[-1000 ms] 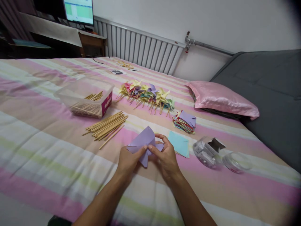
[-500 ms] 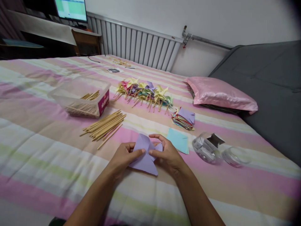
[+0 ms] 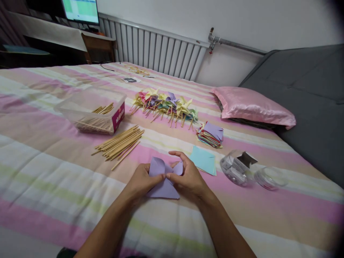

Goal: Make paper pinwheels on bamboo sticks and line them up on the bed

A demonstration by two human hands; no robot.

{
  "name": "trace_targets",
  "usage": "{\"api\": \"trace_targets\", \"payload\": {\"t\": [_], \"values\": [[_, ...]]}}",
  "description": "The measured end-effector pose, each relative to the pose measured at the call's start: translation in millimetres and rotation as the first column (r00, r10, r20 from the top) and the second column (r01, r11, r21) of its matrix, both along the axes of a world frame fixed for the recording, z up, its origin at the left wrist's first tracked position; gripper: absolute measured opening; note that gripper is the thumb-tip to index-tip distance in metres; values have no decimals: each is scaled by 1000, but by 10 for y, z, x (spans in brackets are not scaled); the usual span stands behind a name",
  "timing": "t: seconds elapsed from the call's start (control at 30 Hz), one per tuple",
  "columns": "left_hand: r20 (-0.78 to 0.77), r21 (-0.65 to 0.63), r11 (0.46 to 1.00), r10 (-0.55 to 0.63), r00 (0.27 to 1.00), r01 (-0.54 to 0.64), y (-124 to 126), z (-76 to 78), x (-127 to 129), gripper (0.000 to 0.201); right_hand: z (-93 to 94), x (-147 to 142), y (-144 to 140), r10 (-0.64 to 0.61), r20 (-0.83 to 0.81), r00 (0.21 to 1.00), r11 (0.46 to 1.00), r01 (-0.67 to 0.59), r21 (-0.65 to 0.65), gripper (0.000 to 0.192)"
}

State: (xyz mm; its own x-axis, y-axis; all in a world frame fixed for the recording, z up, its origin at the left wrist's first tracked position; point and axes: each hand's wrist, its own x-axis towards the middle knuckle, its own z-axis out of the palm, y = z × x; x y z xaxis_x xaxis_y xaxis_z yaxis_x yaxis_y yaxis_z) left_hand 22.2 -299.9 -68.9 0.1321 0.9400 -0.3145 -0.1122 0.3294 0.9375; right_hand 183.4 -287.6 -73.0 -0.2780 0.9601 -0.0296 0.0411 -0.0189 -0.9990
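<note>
A purple paper pinwheel (image 3: 163, 190), partly folded, is held between both hands just above the bed. My left hand (image 3: 143, 181) grips its left side, the thumb pressing near the middle. From the right, my right hand (image 3: 189, 175) pinches the paper with its thumb by the centre, its index finger raised and bent. Two corners curl up on the far side, while the near part lies flat with a straight edge. The fingers beneath the paper are hidden. Just right of my right hand lie light blue paper squares (image 3: 202, 159).
Wooden sticks (image 3: 120, 143) lie left, by a clear plastic box (image 3: 88, 93) holding more. Finished pinwheels (image 3: 166, 102) are heaped farther back, near a stack of coloured paper (image 3: 211, 134). A clear jar (image 3: 233, 170), its lid (image 3: 268, 178) and a pink pillow (image 3: 255, 105) are right.
The purple paper has shifted slightly left and tilted in my hands. Both thumbs have come closer together at its centre.
</note>
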Motion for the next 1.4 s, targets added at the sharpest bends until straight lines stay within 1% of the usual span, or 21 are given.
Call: {"api": "trace_targets", "payload": {"t": [0.07, 0.13, 0.2, 0.27, 0.37, 0.47, 0.57, 0.67, 0.73, 0.8, 0.83, 0.9, 0.93, 0.97, 1.0, 1.03, 1.1, 1.17, 1.23, 1.3, 1.4], "values": [[2, 12, 999, 49, 999, -49, 6, -18, 4, 20, 27, -9, 4, -37, -95, 995, 999, 37, -3, 63], [21, 26, 995, 97, 995, -98, 17, -49, 3, 23, 47, -10, 14, -78, -178, 981, 997, 74, -32, 66], [47, 27, 990, 135, 990, -137, 27, -76, 0, 28, 52, -7, 25, -95, -212, 973, 995, 85, -58, 66], [74, 20, 987, 159, 985, -161, 32, -87, -1, 31, 45, -6, 33, -81, -223, 972, 995, 64, -83, 65], [111, 13, 987, 159, 981, -161, 26, -72, 10, 31, 29, -16, 36, -75, -229, 971, 991, 47, -125, 62], [140, -7, 988, 151, 978, -152, 12, -41, 31, 31, 18, -27, 35, -128, -214, 969, 985, 98, -143, 61], [184, -39, 990, 137, 973, -133, 0, -18, 45, 32, 6, -33, 36, -172, -208, 963, 980, 146, -137, 57], [195, -49, 991, 133, 972, -126, -6, -13, 47, 31, -9, -40, 40, -197, -203, 959, 977, 176, -117, 51], [191, -54, 989, 144, 971, -136, -6, -19, 46, 30, -15, -45, 43, -232, -190, 954, 972, 218, -92, 46], [197, -66, 984, 178, 964, -168, -3, -29, 47, 27, -12, -47, 43, -306, -177, 936, 952, 304, -37, 41], [203, -77, 978, 207, 957, -195, 0, -34, 48, 26, -5, -46, 39, -355, -172, 919, 932, 363, 14, 38], [220, -101, 961, 273, 936, -257, 7, -41, 50, 25, 24, -41, 21, -458, -162, 874, 863, 481, 152, 30], [232, -108, 952, 305, 924, -287, 10, -41, 50, 25, 46, -39, 4, -495, -156, 855, 826, 519, 220, 26], [247, -109, 944, 330, 911, -313, 14, -38, 48, 26, 72, -39, -18, -510, -144, 848, 801, 529, 279, 21], [264, -108, 937, 350, 899, -333, 18, -34, 45, 27, 99, -41, -44, -500, -125, 857, 795, 512, 327, 16], [283, -108, 930, 366, 886, -350, 22, -29, 41, 27, 126, -45, -73, -465, -97, 880, 806, 467, 364, 11], [315, -111, 917, 397, 862, -382, 33, -20, 28, 25, 164, -62, -131, -327, -9, 945, 863, 303, 404, 5], [355, -105, 905, 421, 835, -412, 46, -23, 9, 23, 172, -85, -176, -152, 104, 983, 910, 98, 402, 9], [393, -93, 900, 426, 815, -426, 60, -39, -12, 22, 150, -109, -199, -23, 206, 978, 920, -60, 388, 17], [413, -91, 901, 421, 808, -423, 70, -58, -30, 21, 110, -129, -200, 25, 272, 962, 906, -137, 401, 24], [416, -90, 909, 406, 813, -408, 69, -68, -38, 19, 43, -150, -174, 32, 272, 962, 893, -150, 424, 27]]}}
